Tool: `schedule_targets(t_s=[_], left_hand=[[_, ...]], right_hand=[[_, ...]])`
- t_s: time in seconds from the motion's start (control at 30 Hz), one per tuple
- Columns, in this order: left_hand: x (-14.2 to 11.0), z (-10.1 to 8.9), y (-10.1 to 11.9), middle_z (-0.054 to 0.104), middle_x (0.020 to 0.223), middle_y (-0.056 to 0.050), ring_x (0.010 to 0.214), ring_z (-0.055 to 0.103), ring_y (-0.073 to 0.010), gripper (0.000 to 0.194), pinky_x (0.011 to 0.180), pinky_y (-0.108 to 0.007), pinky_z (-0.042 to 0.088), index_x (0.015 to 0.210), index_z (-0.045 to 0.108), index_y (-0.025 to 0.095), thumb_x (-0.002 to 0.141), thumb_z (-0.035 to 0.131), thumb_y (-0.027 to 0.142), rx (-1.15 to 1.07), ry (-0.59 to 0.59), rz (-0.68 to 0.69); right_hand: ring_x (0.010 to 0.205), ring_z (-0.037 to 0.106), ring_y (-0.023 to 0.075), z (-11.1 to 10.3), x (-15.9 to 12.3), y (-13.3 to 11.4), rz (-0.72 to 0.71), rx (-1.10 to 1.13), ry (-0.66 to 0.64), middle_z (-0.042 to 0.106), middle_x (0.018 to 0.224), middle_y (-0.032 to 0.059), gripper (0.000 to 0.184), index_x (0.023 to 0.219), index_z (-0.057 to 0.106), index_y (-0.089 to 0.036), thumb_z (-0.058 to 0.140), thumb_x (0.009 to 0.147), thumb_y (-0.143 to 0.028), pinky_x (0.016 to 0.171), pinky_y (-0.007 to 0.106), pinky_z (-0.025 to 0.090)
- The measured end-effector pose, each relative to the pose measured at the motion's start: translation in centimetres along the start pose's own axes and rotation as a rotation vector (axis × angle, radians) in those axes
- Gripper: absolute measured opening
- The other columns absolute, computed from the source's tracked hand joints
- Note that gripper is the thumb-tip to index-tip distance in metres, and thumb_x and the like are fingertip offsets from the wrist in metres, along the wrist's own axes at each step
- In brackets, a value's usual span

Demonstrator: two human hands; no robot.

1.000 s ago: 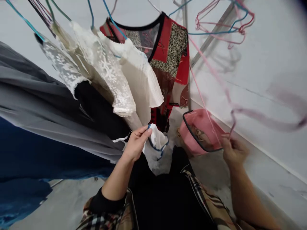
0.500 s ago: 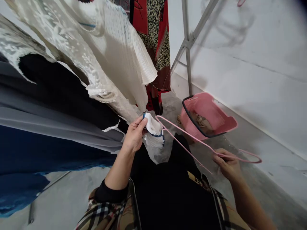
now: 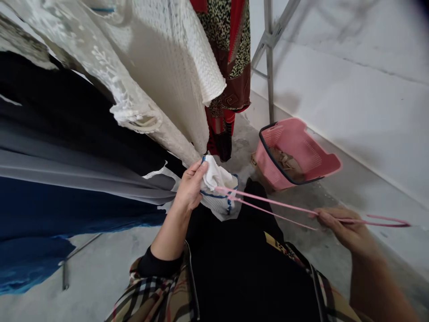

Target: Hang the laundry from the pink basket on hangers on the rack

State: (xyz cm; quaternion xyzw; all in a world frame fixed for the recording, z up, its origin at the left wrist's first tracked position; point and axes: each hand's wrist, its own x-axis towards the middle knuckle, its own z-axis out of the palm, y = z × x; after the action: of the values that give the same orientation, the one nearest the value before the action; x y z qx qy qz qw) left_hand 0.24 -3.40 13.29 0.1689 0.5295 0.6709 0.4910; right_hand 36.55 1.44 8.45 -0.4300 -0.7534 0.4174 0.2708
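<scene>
Pink wire hanger (image 3: 278, 204) sits pinched between the thumb and fingers of the right hand (image 3: 345, 228), its far end touching the blue-edged white cloth (image 3: 219, 201) gathered in the closed left hand (image 3: 189, 188). Nothing hangs from it; a pink basket (image 3: 295, 134) stands tilted beyond.

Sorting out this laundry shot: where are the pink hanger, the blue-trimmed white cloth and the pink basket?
Pink hanger (image 3: 278, 204), head view, long bar.
White cloth (image 3: 212, 176), head view, top fold.
Pink basket (image 3: 298, 145), head view, inner wall.
</scene>
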Motion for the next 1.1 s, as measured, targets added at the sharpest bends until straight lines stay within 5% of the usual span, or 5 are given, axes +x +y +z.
schedule_targets(t_s=[0.3, 0.63, 0.83, 1.0, 1.1], left_hand=[[-0.8, 1.1, -0.4, 0.075, 0.089, -0.001, 0.073, 0.067, -0.0117, 0.032, 0.07, -0.023, 0.052, 0.099, 0.075, 0.023, 0.07, 0.079, 0.038, 0.128, -0.104, 0.021], [-4.4, 2.3, -2.6, 0.07, 0.111, -0.009, 0.088, 0.067, -0.0176, 0.029, 0.073, -0.028, 0.051, 0.113, 0.068, 0.023, 0.092, 0.048, 0.02, 1.291, -0.682, 0.66], [-3.7, 1.7, 1.6, 0.07, 0.111, -0.007, 0.098, 0.061, -0.0249, 0.029, 0.082, -0.037, 0.045, 0.114, 0.068, 0.03, 0.087, 0.061, 0.024, 1.65, -0.403, 1.232], [-3.5, 1.8, 3.3, 0.069, 0.072, -0.001, 0.061, 0.056, -0.0131, 0.025, 0.054, -0.026, 0.033, 0.111, 0.07, 0.03, 0.093, 0.053, 0.03, 1.78, -0.464, 1.158], [-3.9, 1.5, 3.3, 0.069, 0.072, 0.0, 0.062, 0.058, -0.0124, 0.024, 0.051, -0.025, 0.032, 0.11, 0.07, 0.03, 0.093, 0.053, 0.03, 1.756, -0.365, 1.176]], right_hand=[[0.059, 0.064, 0.0173, 2.8, 3.5, -2.7, -0.098, -0.085, -0.238, 0.07, 0.065, 0.0027, 0.04, 0.075, 0.072, -0.023, 0.046, 0.092, -0.046, 0.053, 0.026, 0.051], [0.059, 0.061, 0.0165, 11.1, 7.0, -3.7, -0.211, 0.176, -0.057, 0.068, 0.065, 0.0025, 0.041, 0.069, 0.072, -0.021, 0.047, 0.093, -0.044, 0.059, 0.027, 0.049], [0.064, 0.065, 0.0165, 8.9, 8.0, -4.0, -0.251, 0.226, -0.056, 0.072, 0.072, 0.0046, 0.038, 0.076, 0.074, -0.019, 0.05, 0.092, -0.043, 0.061, 0.026, 0.049], [0.061, 0.062, 0.0143, 6.7, 8.9, -5.1, -0.319, 0.196, -0.089, 0.07, 0.068, 0.0028, 0.033, 0.079, 0.074, -0.019, 0.052, 0.091, -0.041, 0.06, 0.026, 0.048], [0.075, 0.063, 0.0175, 7.0, 8.8, -4.4, -0.327, 0.194, 0.145, 0.07, 0.081, 0.0044, 0.022, 0.086, 0.073, -0.021, 0.064, 0.083, -0.041, 0.072, 0.03, 0.051]])
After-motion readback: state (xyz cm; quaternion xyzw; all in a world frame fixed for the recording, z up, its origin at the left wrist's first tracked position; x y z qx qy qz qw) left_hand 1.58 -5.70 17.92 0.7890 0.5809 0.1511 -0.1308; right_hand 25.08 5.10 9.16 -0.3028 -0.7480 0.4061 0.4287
